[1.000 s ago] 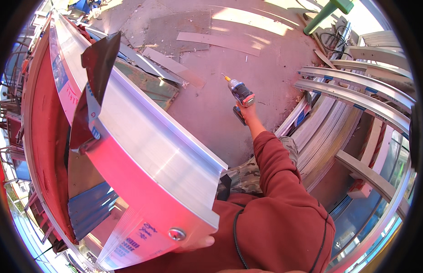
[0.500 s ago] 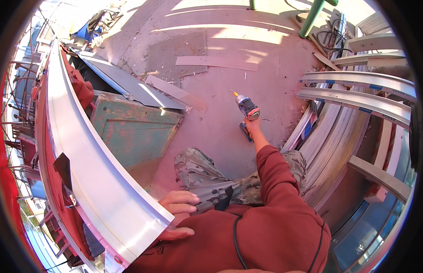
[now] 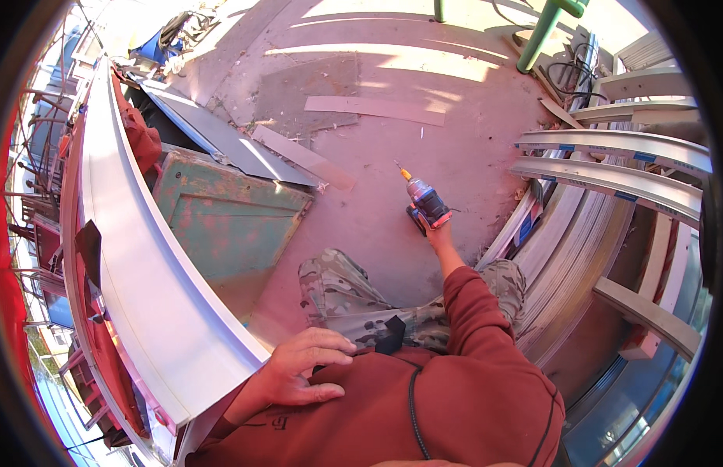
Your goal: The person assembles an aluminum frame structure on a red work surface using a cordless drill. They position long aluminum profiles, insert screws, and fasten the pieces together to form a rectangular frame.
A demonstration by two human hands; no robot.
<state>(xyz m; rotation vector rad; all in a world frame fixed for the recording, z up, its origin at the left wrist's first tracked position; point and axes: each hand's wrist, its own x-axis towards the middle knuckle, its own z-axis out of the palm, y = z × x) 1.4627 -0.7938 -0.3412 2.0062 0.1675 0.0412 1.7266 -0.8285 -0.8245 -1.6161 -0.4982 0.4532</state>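
Note:
A cordless drill (image 3: 428,202) with a yellow tip and a thin bit is gripped in my right hand (image 3: 438,233), out ahead of my knees and pointing away from me. My left hand (image 3: 305,368) is held in front of my chest, fingers and thumb apart, with nothing in it. Just left of that hand lies the near end of a long, pale metal channel (image 3: 155,311), which runs away along my left side. A dark, flat piece (image 3: 89,253) sticks up at the channel's left edge.
A worn green wooden panel (image 3: 225,214) leans beyond the channel, with a grey sheet (image 3: 237,144) behind it. Flat strips (image 3: 373,109) lie on the floor ahead. To the right are stacked long profiles (image 3: 568,241), with metal rails (image 3: 610,175) jutting over them. A green post (image 3: 542,35) stands far right.
My left hand has come out from beside the channel's near end and now shows more fully, fingers spread. The drill has drawn slightly nearer to me and turned. The view has shifted a little.

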